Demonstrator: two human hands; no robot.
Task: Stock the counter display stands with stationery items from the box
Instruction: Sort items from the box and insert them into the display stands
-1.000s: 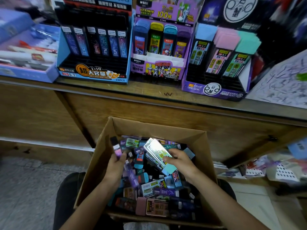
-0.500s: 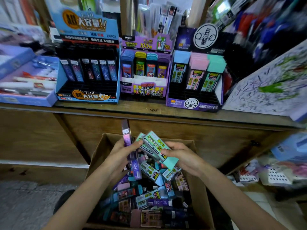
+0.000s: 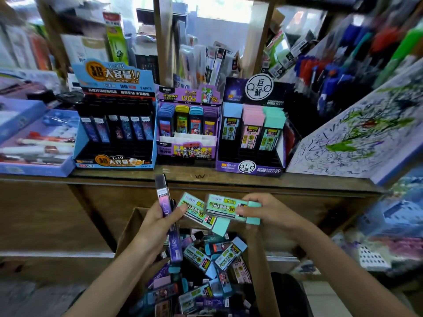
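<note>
Far out to the left of the left hand [image 3: 155, 225], a tray [image 3: 34, 168] of pens lies on the desk [image 3: 297, 183]. Beyond that hand and a little to its left is the blue stand [image 3: 114, 161], holding a row of dark slim cases. The left hand has its fingers curled round two purple cases [image 3: 163, 197], one sticking up past the fingers and one hanging down toward the box [image 3: 127, 229], and its thumb touches the nearest mint pack. Straight ahead, between both hands, is the middle stand [image 3: 187, 152]. The mint packs [image 3: 219, 207] fan out between the hands, above the box. The right hand [image 3: 272, 213] pinches them at their capped ends, thumb on top. Under both hands the box is heaped with loose packs [image 3: 201, 259]. Beyond the right hand is the right stand [image 3: 249, 167], with blue, pink and mint packs. Farther right a scribble board [image 3: 354, 138] leans on the desk.
</note>
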